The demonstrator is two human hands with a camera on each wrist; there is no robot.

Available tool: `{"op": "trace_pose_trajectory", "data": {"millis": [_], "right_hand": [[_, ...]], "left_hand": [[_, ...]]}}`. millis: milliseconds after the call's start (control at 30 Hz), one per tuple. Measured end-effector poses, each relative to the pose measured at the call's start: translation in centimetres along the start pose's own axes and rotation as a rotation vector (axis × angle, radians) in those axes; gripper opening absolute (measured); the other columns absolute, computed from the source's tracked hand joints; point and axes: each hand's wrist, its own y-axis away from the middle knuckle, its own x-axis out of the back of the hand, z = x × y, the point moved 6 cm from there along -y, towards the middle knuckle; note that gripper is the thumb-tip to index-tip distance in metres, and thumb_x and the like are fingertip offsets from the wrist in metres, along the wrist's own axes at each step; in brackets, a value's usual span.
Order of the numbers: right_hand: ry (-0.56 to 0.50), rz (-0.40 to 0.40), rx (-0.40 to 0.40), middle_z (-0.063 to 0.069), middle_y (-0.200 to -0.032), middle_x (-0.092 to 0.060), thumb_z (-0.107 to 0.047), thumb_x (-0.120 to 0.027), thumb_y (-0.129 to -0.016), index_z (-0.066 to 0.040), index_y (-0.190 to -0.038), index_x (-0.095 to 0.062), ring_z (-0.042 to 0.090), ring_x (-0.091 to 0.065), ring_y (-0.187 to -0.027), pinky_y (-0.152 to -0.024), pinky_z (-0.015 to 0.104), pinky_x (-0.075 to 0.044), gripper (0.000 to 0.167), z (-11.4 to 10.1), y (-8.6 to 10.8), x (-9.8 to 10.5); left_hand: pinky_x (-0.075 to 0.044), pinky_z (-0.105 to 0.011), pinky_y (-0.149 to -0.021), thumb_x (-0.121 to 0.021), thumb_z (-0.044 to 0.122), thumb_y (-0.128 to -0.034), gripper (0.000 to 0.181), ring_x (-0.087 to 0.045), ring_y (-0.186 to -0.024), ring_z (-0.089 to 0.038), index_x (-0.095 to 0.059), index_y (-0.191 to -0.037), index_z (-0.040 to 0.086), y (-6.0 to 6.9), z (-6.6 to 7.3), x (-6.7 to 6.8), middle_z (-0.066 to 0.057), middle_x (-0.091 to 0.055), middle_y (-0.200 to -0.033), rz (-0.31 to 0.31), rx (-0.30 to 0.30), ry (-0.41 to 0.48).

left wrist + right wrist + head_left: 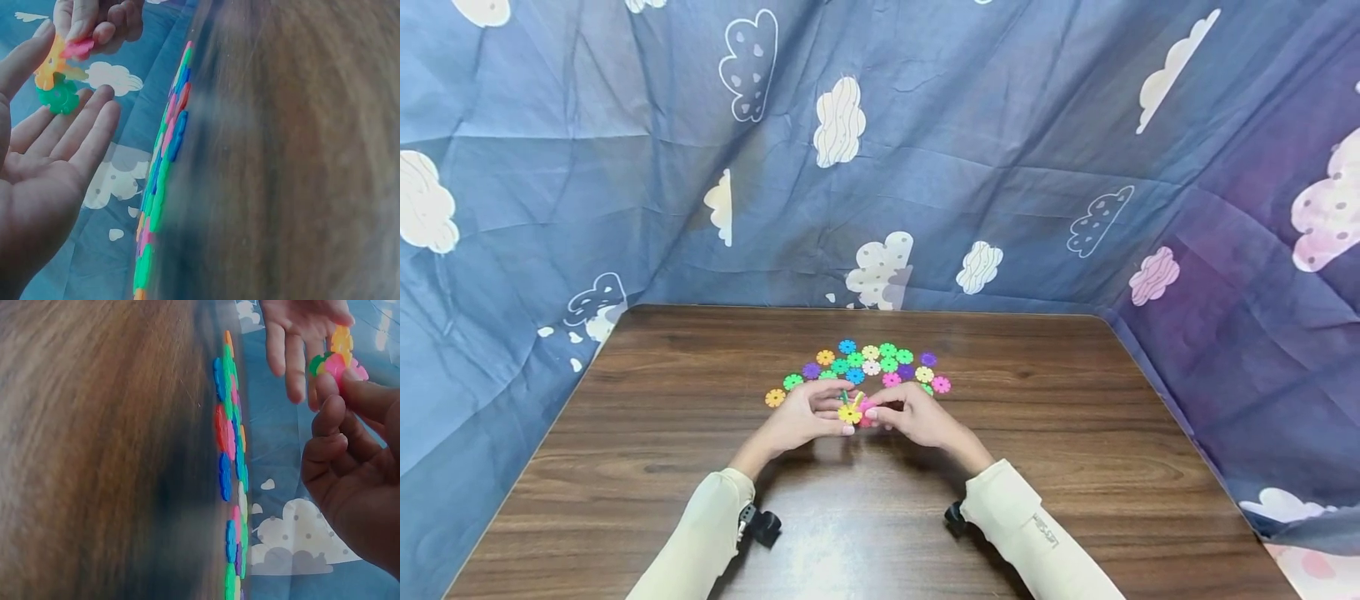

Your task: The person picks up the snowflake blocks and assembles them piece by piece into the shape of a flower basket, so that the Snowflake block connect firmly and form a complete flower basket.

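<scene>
You have both hands together over the middle of the worktop (1075,433), working on a small cluster of slotted plastic flower discs that is held up clear of the wood. Your left hand (808,412) pinches the cluster between thumb and forefinger, the thumb against the yellow disc (849,414) and the forefinger by the green disc (58,95), while its other fingers reach out nearly straight and a little apart. Your right hand (921,414) has its thumb and forefinger clamped on the pink disc (335,364), which touches the yellow one; its remaining fingers curl loosely below. You cannot tell from these views whether the pink piece is slotted into the others or only pressed against them. Just beyond your hands, the loose discs lie flat in a broad arc, many touching or overlapping: an orange disc (775,398) sits at the left end, a blue disc (847,346) at the far edge, and a violet disc (928,359) toward the right. In the right wrist view, a red disc (221,428) lies on the near side. A blue cloud-print cloth (925,183) hangs behind, and a black wrist camera (766,527) shows at your left cream sleeve (700,517).
</scene>
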Motion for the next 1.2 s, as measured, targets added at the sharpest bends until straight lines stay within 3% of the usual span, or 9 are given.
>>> {"op": "trace_pose_trajectory", "data": {"millis": [200, 300, 433, 533, 667, 833, 933, 1067, 1200], "right_hand": [[0.072, 0.032, -0.06, 0.016, -0.087, -0.073, -0.008, -0.065, -0.096, -0.002, -0.107, -0.073, 0.019, -0.066, -0.072, -0.066, 0.026, -0.056, 0.015, 0.3, -0.3, 0.9], [0.193, 0.126, -0.142, 0.012, -0.088, -0.074, -0.006, -0.066, -0.094, 0.0, -0.105, -0.073, 0.017, -0.066, -0.077, -0.071, 0.031, -0.056, 0.014, 1.8, -1.0, 2.3], [0.434, 0.246, -0.293, 0.007, -0.088, -0.073, -0.009, -0.068, -0.093, -0.002, -0.102, -0.073, 0.019, -0.065, -0.083, -0.078, 0.037, -0.055, 0.013, 4.7, -2.3, 3.9], [0.573, 0.23, -0.377, 0.008, -0.086, -0.068, -0.016, -0.072, -0.091, -0.005, -0.094, -0.072, 0.023, -0.059, -0.085, -0.079, 0.04, -0.051, 0.011, 6.2, -3.3, 4.0], [0.648, 0.185, -0.434, 0.009, -0.084, -0.059, -0.023, -0.078, -0.086, -0.006, -0.082, -0.065, 0.025, -0.054, -0.085, -0.076, 0.04, -0.047, 0.022, 6.9, -4.2, 3.5], [0.613, 0.155, -0.502, 0.005, -0.08, -0.054, -0.021, -0.08, -0.085, -0.007, -0.081, -0.057, 0.022, -0.051, -0.079, -0.068, 0.034, -0.044, 0.028, 6.9, -4.4, 3.2], [0.556, 0.163, -0.495, 0.003, -0.076, -0.053, -0.018, -0.08, -0.085, -0.007, -0.087, -0.057, 0.019, -0.049, -0.073, -0.062, 0.031, -0.041, 0.025, 6.7, -4.0, 3.0], [0.457, 0.229, -0.384, 0.001, -0.069, -0.053, -0.015, -0.076, -0.089, -0.008, -0.085, -0.06, 0.016, -0.047, -0.064, -0.055, 0.026, -0.036, 0.018, 5.4, -3.2, 3.0], [0.26, 0.254, -0.23, 0.004, -0.065, -0.062, -0.017, -0.065, -0.097, -0.006, -0.084, -0.064, 0.018, -0.056, -0.058, -0.05, 0.022, -0.038, 0.017, 3.4, -2.1, 3.1]], "left_hand": [[-0.056, -0.038, -0.096, -0.08, 0.007, -0.0817, 0.055, -0.064, -0.113, -0.033, -0.058, -0.132, -0.001, -0.2, -0.3, 0.2, -0.022, -0.059, -0.134, 0.058, -0.046, 0.012], [-0.056, -0.029, -0.089, -0.079, 0.004, -0.0812, 0.054, -0.063, -0.107, -0.027, -0.057, -0.13, -0.004, -0.2, -0.7, 0.4, -0.023, -0.061, -0.128, 0.084, -0.053, 0.027], [-0.054, -0.021, -0.082, -0.078, 0.001, -0.0807, 0.051, -0.062, -0.097, -0.019, -0.058, -0.127, -0.005, -0.3, -0.7, 0.4, -0.025, -0.061, -0.124, 0.089, -0.077, 0.064], [-0.054, -0.02, -0.08, -0.077, 0.0, -0.0808, 0.048, -0.062, -0.093, -0.014, -0.058, -0.125, -0.004, -0.4, -0.4, 0.1, -0.027, -0.059, -0.124, 0.074, -0.099, 0.084], [-0.053, -0.02, -0.081, -0.076, 0.0, -0.0805, 0.046, -0.061, -0.093, -0.012, -0.059, -0.123, -0.004, -0.5, -0.2, -0.3, -0.028, -0.058, -0.126, 0.067, -0.112, 0.074], [-0.053, -0.022, -0.086, -0.077, 0.003, -0.0815, 0.047, -0.06, -0.102, -0.02, -0.059, -0.125, -0.002, -0.5, -0.5, -0.2, -0.023, -0.059, -0.13, 0.079, -0.104, 0.038], [-0.053, -0.024, -0.087, -0.077, 0.005, -0.0827, 0.049, -0.061, -0.105, -0.024, -0.06, -0.128, 0.0, -0.5, -0.8, -0.3, -0.021, -0.059, -0.132, 0.078, -0.085, 0.021], [-0.054, -0.033, -0.091, -0.078, 0.008, -0.0836, 0.049, -0.062, -0.105, -0.026, -0.061, -0.129, 0.003, -0.7, -1.0, -0.3, -0.019, -0.06, -0.133, 0.098, -0.07, -0.009], [-0.054, -0.044, -0.097, -0.08, 0.009, -0.083, 0.048, -0.062, -0.106, -0.027, -0.064, -0.128, 0.003, -0.8, -0.9, 0.0, -0.019, -0.062, -0.129, 0.149, -0.071, -0.029]]}}
